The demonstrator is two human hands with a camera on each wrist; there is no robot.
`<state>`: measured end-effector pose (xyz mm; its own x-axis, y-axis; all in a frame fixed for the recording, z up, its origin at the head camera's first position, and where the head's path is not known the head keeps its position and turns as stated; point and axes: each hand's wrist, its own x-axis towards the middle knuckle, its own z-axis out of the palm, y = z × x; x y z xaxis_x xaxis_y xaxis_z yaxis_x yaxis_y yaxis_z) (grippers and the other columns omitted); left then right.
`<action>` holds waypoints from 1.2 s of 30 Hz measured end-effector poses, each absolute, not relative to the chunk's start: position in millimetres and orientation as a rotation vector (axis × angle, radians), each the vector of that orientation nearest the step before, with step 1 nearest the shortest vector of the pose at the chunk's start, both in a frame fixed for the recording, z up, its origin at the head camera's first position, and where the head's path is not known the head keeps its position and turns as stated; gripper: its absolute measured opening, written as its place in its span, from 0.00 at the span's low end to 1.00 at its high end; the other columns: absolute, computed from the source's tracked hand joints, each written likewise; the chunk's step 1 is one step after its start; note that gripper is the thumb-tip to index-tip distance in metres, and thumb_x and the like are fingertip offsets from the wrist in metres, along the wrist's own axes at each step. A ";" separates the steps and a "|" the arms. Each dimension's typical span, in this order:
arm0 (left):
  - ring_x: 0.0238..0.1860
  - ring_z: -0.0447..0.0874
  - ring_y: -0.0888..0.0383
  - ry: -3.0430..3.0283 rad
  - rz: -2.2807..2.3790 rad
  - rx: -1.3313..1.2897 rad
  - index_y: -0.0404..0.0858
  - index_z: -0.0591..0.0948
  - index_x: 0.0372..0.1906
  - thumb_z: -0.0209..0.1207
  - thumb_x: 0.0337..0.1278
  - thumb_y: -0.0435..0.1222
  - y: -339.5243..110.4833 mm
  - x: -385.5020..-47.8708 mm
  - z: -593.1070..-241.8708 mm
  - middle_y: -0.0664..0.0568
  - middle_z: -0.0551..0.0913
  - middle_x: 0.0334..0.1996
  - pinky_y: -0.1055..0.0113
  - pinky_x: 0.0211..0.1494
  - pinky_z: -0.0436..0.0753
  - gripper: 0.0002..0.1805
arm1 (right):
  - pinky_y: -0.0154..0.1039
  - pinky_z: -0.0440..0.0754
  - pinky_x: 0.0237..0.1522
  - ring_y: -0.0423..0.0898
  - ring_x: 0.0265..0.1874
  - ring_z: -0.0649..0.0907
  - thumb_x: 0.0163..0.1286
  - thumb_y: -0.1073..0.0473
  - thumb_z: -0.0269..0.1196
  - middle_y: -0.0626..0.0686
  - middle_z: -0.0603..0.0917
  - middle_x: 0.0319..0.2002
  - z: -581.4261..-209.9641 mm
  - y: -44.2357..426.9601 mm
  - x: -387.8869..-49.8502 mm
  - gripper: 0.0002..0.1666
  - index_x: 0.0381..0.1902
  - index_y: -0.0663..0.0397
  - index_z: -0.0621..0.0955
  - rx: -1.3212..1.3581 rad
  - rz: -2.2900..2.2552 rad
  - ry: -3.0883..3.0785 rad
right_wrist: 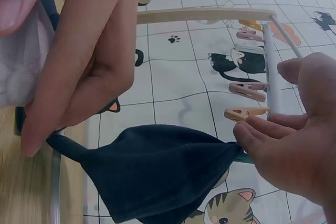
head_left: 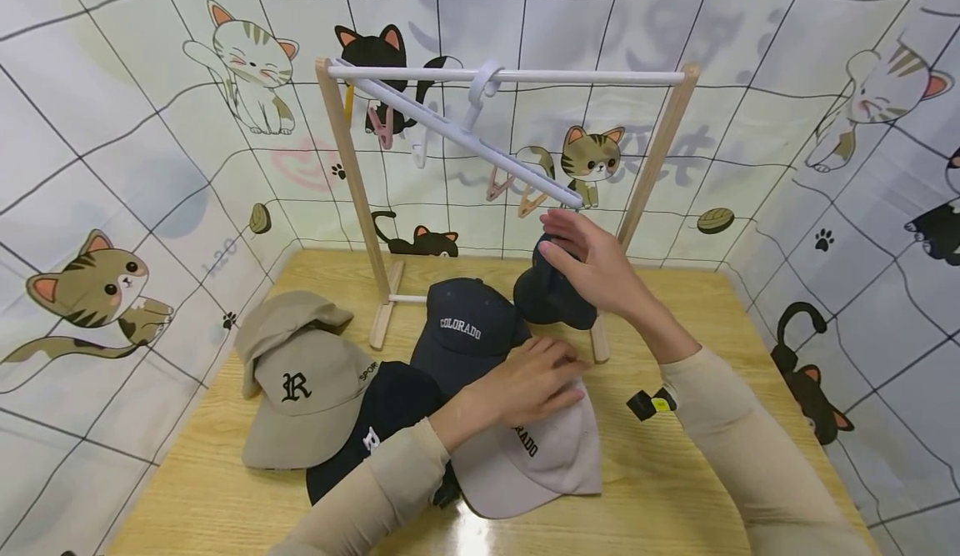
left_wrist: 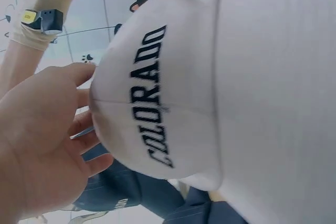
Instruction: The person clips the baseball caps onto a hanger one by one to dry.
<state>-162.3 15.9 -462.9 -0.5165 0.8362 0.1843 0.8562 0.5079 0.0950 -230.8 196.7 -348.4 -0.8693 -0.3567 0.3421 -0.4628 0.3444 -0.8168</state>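
A white hanger (head_left: 465,135) hooked on the rack's bar slants down to the right. From its lower end hangs a plain dark cap (head_left: 551,293), pinched by a mostly hidden green clip (right_wrist: 244,157). Beside that end, my right hand (head_left: 596,264) has its thumb apart, fingertips by the clip and the cap's edge. My left hand (head_left: 517,385) touches the crown of a light COLORADO cap (left_wrist: 152,87) on the table, its fingers loosely bent over the far side. Behind the light cap sits a navy COLORADO cap (head_left: 468,314).
Left on the wooden table (head_left: 652,473) lie a black cap (head_left: 397,393), a beige cap with a letter R (head_left: 307,389) and another beige cap (head_left: 288,318). The wood-legged rack (head_left: 352,181) stands behind. Pink clips (head_left: 382,127) and an orange clip (head_left: 531,202) hang from the hanger.
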 end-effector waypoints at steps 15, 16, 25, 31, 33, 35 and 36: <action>0.70 0.84 0.52 -2.699 -0.310 -1.593 0.50 0.87 0.69 0.58 0.90 0.46 8.2 -170.2 -435.1 0.51 0.85 0.68 0.53 0.75 0.83 0.17 | 0.58 0.74 0.85 0.58 0.85 0.76 0.90 0.48 0.60 0.61 0.72 0.86 -341.0 173.0 -245.4 0.46 0.92 0.60 0.56 0.511 1.593 -2.643; 0.69 0.85 0.52 -2.697 -0.324 -1.603 0.49 0.88 0.69 0.58 0.90 0.45 8.0 -171.0 -434.8 0.51 0.86 0.67 0.53 0.75 0.83 0.16 | 0.58 0.74 0.86 0.58 0.85 0.75 0.90 0.48 0.61 0.61 0.71 0.87 -340.3 171.8 -246.1 0.47 0.92 0.60 0.55 0.497 1.617 -2.643; 0.58 0.90 0.59 -2.662 -0.442 -1.708 0.45 0.89 0.63 0.58 0.90 0.42 8.3 -176.0 -431.3 0.53 0.90 0.58 0.67 0.61 0.87 0.13 | 0.57 0.71 0.88 0.55 0.89 0.70 0.89 0.48 0.61 0.58 0.63 0.91 -336.8 170.5 -251.1 0.51 0.95 0.54 0.48 0.423 1.745 -2.622; 0.52 0.89 0.60 -2.680 -0.496 -1.727 0.44 0.90 0.63 0.58 0.90 0.41 6.7 -176.2 -428.3 0.52 0.90 0.55 0.71 0.55 0.85 0.14 | 0.56 0.70 0.88 0.56 0.89 0.70 0.89 0.49 0.61 0.59 0.63 0.91 -338.4 174.3 -256.8 0.51 0.95 0.54 0.48 0.419 1.762 -2.586; 0.51 0.89 0.60 -2.689 -0.506 -1.720 0.44 0.91 0.63 0.58 0.90 0.41 6.0 -175.7 -427.7 0.52 0.90 0.55 0.71 0.55 0.85 0.15 | 0.56 0.71 0.88 0.56 0.89 0.70 0.89 0.50 0.61 0.60 0.63 0.91 -338.7 174.6 -258.7 0.50 0.94 0.56 0.49 0.420 1.776 -2.562; 0.50 0.89 0.61 -2.689 -0.515 -1.713 0.43 0.91 0.63 0.58 0.90 0.41 5.5 -175.4 -427.2 0.52 0.90 0.54 0.72 0.54 0.85 0.14 | 0.56 0.70 0.88 0.56 0.89 0.69 0.89 0.51 0.61 0.60 0.63 0.90 -338.5 174.7 -259.7 0.50 0.94 0.57 0.49 0.417 1.792 -2.533; 0.50 0.89 0.61 -2.689 -0.525 -1.713 0.43 0.91 0.63 0.59 0.90 0.41 5.3 -175.4 -427.3 0.52 0.90 0.54 0.72 0.54 0.85 0.14 | 0.56 0.70 0.88 0.57 0.89 0.69 0.89 0.51 0.61 0.61 0.63 0.90 -338.2 174.7 -260.1 0.50 0.94 0.58 0.49 0.414 1.800 -2.518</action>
